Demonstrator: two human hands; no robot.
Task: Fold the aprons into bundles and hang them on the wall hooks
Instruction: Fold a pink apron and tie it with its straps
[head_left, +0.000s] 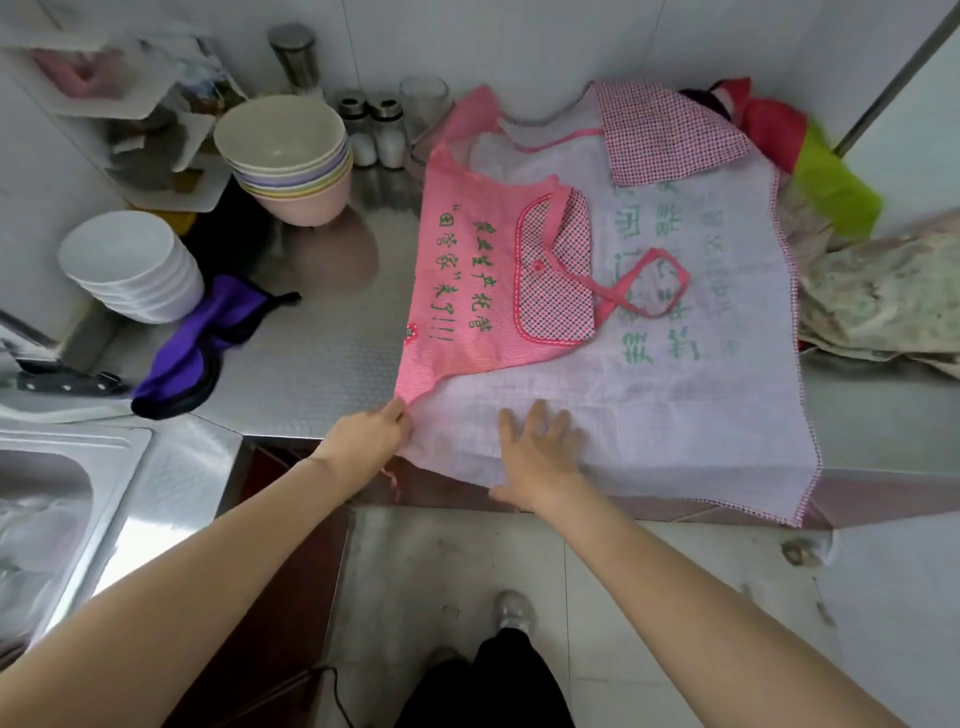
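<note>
A pink checked apron (597, 291) lies spread wrong side up across the steel counter (322, 353), its lower hem hanging over the front edge. Its left side is already turned in, so a pink panel with green lettering and a dotted pocket (553, 270) faces up over the pale reverse; a neck strap (644, 283) loops loosely on top. The left hand (371, 434) pinches the bottom corner of that folded panel at the front edge of the counter. The right hand (540, 449) lies just beside it, fingers spread flat, pressing the pale cloth down. By my reckoning the fold is only begun: one side is in, the right side is still open, and nothing is rolled into a bundle. More cloth sits heaped at the counter's right end, a red and green piece (810, 156) toward the back and a floral one (883, 296) nearer, perhaps further aprons awaiting their turn. A purple cloth (208, 343) lies toward the left, beside stacked bowls (291, 156). I see no wall hooks, so hanging is all still ahead.
</note>
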